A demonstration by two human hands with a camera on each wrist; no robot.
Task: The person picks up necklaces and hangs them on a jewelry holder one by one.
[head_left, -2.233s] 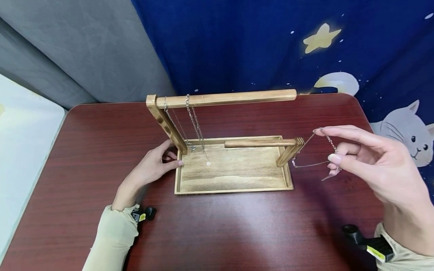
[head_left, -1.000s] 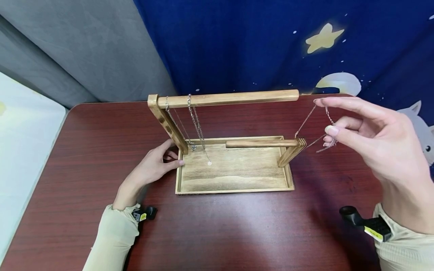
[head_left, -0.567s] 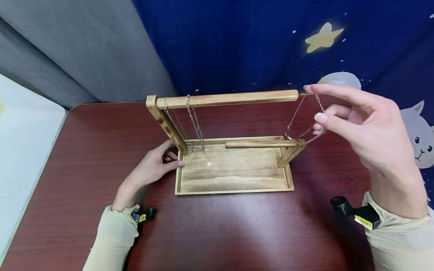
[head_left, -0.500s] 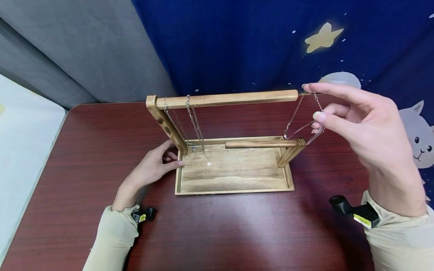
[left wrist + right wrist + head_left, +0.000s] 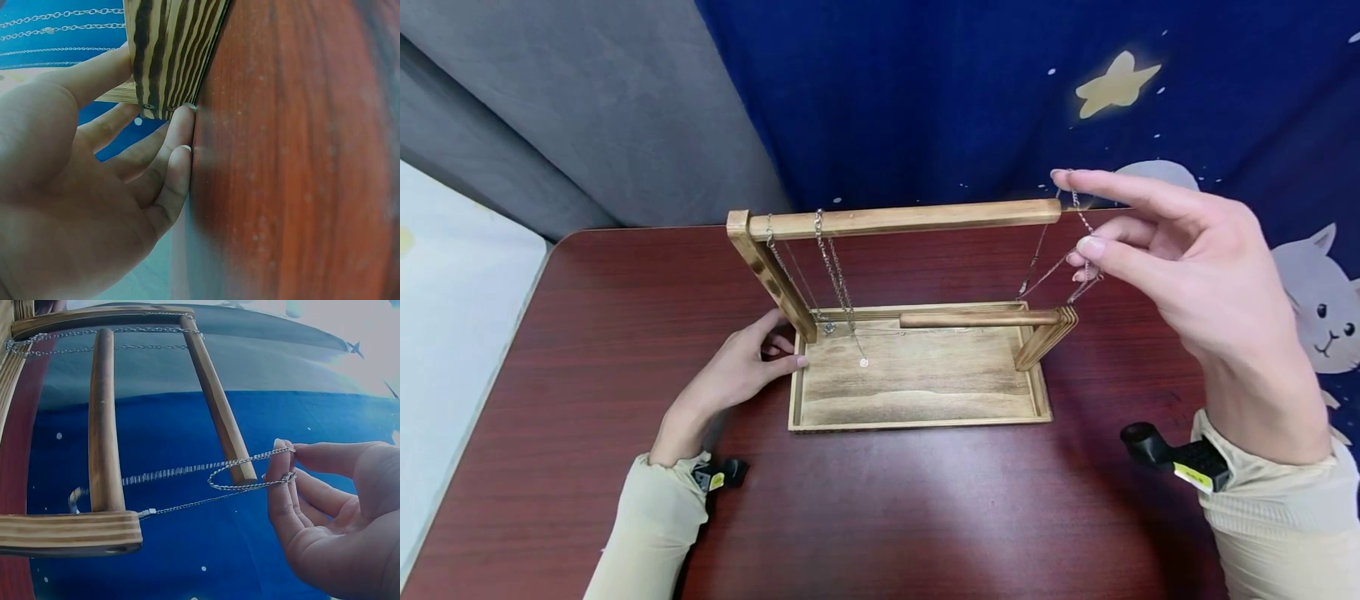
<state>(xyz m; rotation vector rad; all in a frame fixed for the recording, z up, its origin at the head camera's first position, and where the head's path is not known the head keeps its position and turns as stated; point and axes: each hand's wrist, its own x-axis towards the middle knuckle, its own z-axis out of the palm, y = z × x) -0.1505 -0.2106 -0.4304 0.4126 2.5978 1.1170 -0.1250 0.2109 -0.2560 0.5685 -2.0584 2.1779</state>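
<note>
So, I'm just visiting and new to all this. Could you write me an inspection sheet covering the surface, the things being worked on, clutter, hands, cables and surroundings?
Surface: dark red wood-grain table, under the stand.
Job's things: wooden stand with a tray base; hanging necklaces near the left end of its upper bar; a held necklace at that bar's free right end, hard to tell whether looped over it.
Clutter: nothing seen.
Left hand: holds the stand's left end.
Right hand: pinches the held necklace.
Cables: nothing seen.
Surroundings: grey curtain and printed blue cloth behind the table.
</note>
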